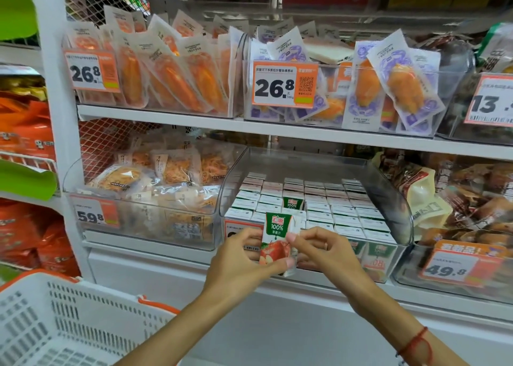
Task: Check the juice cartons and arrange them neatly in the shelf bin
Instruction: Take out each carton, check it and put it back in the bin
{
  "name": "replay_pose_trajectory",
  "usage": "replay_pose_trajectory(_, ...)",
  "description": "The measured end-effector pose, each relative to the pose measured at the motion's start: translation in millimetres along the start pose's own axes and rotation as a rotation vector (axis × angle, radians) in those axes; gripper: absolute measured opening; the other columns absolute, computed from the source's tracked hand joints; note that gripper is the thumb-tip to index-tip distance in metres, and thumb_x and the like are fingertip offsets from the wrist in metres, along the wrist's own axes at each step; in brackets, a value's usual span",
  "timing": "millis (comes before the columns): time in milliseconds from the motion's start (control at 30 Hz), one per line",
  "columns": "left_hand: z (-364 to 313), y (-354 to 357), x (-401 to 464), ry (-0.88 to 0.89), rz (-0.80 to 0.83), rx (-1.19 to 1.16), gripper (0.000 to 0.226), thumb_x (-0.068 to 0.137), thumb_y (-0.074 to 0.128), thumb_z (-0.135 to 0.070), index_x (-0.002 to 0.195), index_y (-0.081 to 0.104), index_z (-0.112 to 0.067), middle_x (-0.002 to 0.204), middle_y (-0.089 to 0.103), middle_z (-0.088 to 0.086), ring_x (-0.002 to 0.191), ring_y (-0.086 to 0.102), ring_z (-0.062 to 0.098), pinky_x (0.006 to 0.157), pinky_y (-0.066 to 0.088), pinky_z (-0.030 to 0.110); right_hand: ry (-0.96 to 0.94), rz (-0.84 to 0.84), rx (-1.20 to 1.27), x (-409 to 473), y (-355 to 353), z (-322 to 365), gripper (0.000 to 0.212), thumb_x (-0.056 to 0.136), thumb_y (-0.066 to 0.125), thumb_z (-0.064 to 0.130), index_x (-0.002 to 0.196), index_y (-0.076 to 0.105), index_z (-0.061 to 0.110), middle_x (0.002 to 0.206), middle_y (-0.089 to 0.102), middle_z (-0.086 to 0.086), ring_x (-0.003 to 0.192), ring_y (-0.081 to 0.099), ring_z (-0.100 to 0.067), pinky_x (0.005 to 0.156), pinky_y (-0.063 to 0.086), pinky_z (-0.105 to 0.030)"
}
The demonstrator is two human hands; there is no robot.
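Note:
A small green-and-white apple juice carton (277,238) is held upright in front of the clear shelf bin (399,199). My left hand (238,265) grips its left side and bottom, thumb along the lower edge. My right hand (324,250) pinches its right edge near the top. Inside the bin, several juice cartons (333,207) stand in tight rows with white tops showing. One carton (293,202) stands higher than its neighbours, its green front visible.
A white plastic basket (69,324) with orange handles sits at lower left. Neighbouring clear bins hold snack packets (155,182) on the left and bagged goods (455,199) on the right. Orange price tags (284,84) hang on bin fronts. Another shelf of packets runs above.

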State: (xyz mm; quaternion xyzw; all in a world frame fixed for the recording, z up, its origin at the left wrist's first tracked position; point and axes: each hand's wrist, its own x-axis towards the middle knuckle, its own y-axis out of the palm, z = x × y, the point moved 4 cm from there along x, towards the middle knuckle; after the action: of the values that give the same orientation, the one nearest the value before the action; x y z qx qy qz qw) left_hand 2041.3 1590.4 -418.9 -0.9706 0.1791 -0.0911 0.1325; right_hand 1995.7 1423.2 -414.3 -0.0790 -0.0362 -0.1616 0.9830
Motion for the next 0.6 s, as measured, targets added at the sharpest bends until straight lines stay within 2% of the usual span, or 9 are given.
replay_pose_trajectory(33, -0.4, 0.9, 0.5, -0.019, -0.004, -0.007, 0.061, 0.042, 0.086, -0.057, 0.095, 0.063, -0.038, 0.086, 0.070, -0.028, 0.077, 0.068, -0.006, 0.077, 0.056, 0.022, -0.004, 0.006, 0.005, -0.2, -0.7, 0.6, 0.043, 0.069, 0.075, 0.049, 0.086, 0.072, 0.009, 0.083, 0.075, -0.009, 0.079, 0.073, -0.023, 0.072, 0.061, -0.027)
replay_pose_trajectory(100, -1.1, 2.2, 2.7, -0.062, 0.007, -0.044, 0.067, 0.038, 0.083, -0.055, 0.098, 0.067, -0.031, 0.088, 0.073, -0.016, 0.079, 0.071, 0.003, 0.085, 0.057, 0.035, 0.000, 0.012, 0.031, 0.0, -2.9, 2.0, 0.039, 0.075, 0.070, 0.048, 0.083, 0.074, 0.010, 0.080, 0.076, -0.008, 0.076, 0.074, -0.023, 0.070, 0.060, -0.026)
replay_pose_trajectory(167, -2.2, 3.2, 4.3, -0.108, 0.049, -0.114, 0.063, 0.038, 0.083, -0.048, 0.096, 0.068, -0.027, 0.085, 0.075, -0.012, 0.082, 0.072, 0.006, 0.089, 0.056, 0.038, 0.012, 0.011, 0.050, 0.6, -6.5, 4.2, 0.037, 0.073, 0.070, 0.047, 0.080, 0.074, 0.011, 0.080, 0.076, -0.008, 0.073, 0.073, -0.020, 0.067, 0.059, -0.024)
replay_pose_trajectory(200, -3.1, 3.2, 4.6, -0.121, 0.077, -0.142, 0.061, 0.037, 0.082, -0.047, 0.094, 0.069, -0.028, 0.084, 0.075, -0.013, 0.083, 0.072, 0.006, 0.090, 0.056, 0.038, 0.020, 0.022, 0.058, 0.9, -8.1, 5.2, 0.039, 0.071, 0.071, 0.048, 0.082, 0.074, 0.011, 0.082, 0.076, -0.009, 0.075, 0.073, -0.020, 0.070, 0.059, -0.025)
replay_pose_trajectory(267, -4.8, 2.4, 5.1, -0.127, 0.124, -0.167, 0.057, 0.036, 0.079, -0.048, 0.090, 0.069, -0.030, 0.086, 0.075, -0.016, 0.086, 0.070, 0.003, 0.092, 0.055, 0.036, 0.042, 0.065, 0.095, 1.9, -9.7, 6.2, 0.045, 0.071, 0.072, 0.046, 0.098, 0.071, 0.010, 0.094, 0.076, -0.010, 0.089, 0.073, -0.024, 0.084, 0.059, -0.034)
replay_pose_trajectory(367, -5.0, 1.9, 3.7, -0.121, 0.165, -0.186, 0.050, 0.041, 0.078, -0.044, 0.088, 0.070, -0.032, 0.088, 0.075, -0.015, 0.089, 0.069, 0.002, 0.091, 0.055, 0.031, 0.067, 0.201, 0.152, 0.7, -7.2, 7.5, 0.045, 0.082, 0.066, 0.041, 0.120, 0.064, 0.017, 0.113, 0.072, -0.009, 0.106, 0.069, -0.024, 0.095, 0.054, -0.040)
replay_pose_trajectory(467, -3.1, 4.6, 1.6, -0.108, 0.213, -0.187, 0.045, 0.049, 0.079, -0.036, 0.093, 0.069, -0.030, 0.090, 0.075, -0.013, 0.088, 0.070, 0.001, 0.084, 0.056, 0.024, 0.069, 0.351, 0.186, -4.9, -0.6, 12.6, 0.038, 0.093, 0.054, 0.036, 0.125, 0.062, 0.017, 0.117, 0.071, -0.010, 0.110, 0.067, -0.024, 0.093, 0.054, -0.033)
replay_pose_trajectory(600, -2.2, 5.3, 2.4, -0.083, 0.235, -0.203, 0.032, 0.054, 0.078, -0.034, 0.086, 0.074, -0.039, 0.093, 0.075, -0.014, 0.091, 0.069, 0.000, 0.077, 0.054, 0.018, 0.044, 0.321, 0.174, -5.5, -0.9, 14.0, 0.034, 0.094, 0.055, 0.032, 0.123, 0.063, 0.016, 0.115, 0.071, -0.010, 0.109, 0.067, -0.024, 0.094, 0.054, -0.032)
